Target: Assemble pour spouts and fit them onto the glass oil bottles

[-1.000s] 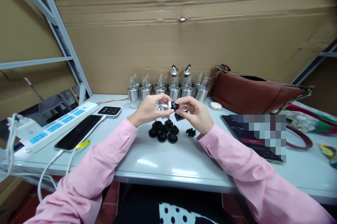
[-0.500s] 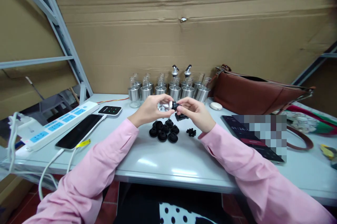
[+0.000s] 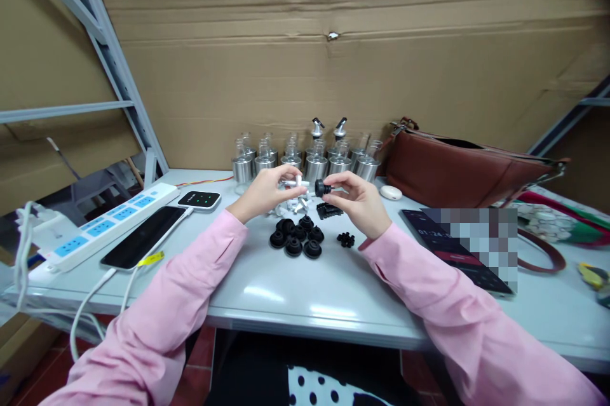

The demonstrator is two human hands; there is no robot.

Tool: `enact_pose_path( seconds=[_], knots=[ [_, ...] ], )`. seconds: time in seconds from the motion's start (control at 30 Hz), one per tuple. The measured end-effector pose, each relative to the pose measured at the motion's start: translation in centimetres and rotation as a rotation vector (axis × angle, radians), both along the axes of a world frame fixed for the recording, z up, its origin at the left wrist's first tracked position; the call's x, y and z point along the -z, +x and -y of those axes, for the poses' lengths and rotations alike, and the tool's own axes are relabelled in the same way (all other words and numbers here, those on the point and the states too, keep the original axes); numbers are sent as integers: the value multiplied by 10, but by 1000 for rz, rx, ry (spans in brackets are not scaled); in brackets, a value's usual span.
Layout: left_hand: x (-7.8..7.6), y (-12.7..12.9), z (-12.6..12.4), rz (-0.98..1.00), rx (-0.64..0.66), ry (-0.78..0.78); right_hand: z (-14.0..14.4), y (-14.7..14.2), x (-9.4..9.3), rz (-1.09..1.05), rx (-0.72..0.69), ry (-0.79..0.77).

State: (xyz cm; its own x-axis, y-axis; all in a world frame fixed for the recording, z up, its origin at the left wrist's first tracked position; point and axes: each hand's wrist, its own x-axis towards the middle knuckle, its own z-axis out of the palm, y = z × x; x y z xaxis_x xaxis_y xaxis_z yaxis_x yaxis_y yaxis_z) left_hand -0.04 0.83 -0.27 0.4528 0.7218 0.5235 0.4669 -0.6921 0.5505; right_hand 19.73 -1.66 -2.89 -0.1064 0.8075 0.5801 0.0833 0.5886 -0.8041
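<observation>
My left hand (image 3: 265, 190) pinches a white plastic spout piece (image 3: 299, 182) between thumb and fingers. Facing it, my right hand (image 3: 362, 201) grips a black ribbed rubber stopper (image 3: 321, 188); a small gap parts the two pieces. Beneath the left fingers lies a heap of white plastic parts (image 3: 296, 206). A row of black pieces (image 3: 328, 211) rests under the right fingers. Closer to me are a pile of black stoppers (image 3: 294, 246) and a small cluster of tiny black parts (image 3: 345, 239).
Several glass-and-steel bottles (image 3: 315, 169) line the back, two with pourers. Left are a power strip (image 3: 109, 225), a phone (image 3: 143, 241) and a small device (image 3: 199, 201). A brown bag (image 3: 457, 168), a white round case (image 3: 391, 192) and a tablet (image 3: 443, 244) stand right.
The white piece and the black stopper, together before, are now apart. My left hand has shifted slightly left and up, uncovering the white parts and the row of black pieces.
</observation>
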Motion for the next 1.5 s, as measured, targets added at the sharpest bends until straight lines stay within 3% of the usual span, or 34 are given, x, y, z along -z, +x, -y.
enact_pose_path(
  seconds=[0.13, 0.3, 0.43, 0.6, 0.77, 1.0, 1.1, 1.33, 1.5],
  knots=[
    [12, -11, -19, -200, -164, 35, -2, 1, 0, 36, 50, -25],
    [27, -17, -32, -325, -264, 71, -1, 0, 0, 46, 55, -40],
    [32, -16, -35, -393, -280, 88, -2, 0, 0, 55, 42, -62],
    [25, -21, -35, -462, -263, 122, -4, 2, 1, 85, 69, -79],
    [22, -25, -31, -568, -288, -53, -5, 4, 1, 130, 88, -80],
    [29, -19, -24, -662, -206, -282, -7, 4, 8, 268, 92, -110],
    [32, -16, -24, -628, -152, -246, -7, 2, 11, 344, 20, -122],
    [47, -12, -30, -605, -95, -81, -2, -4, 12, 563, -90, 56],
    [31, -16, -28, -579, -171, 12, 1, -4, 11, 618, -88, 59]
  ],
)
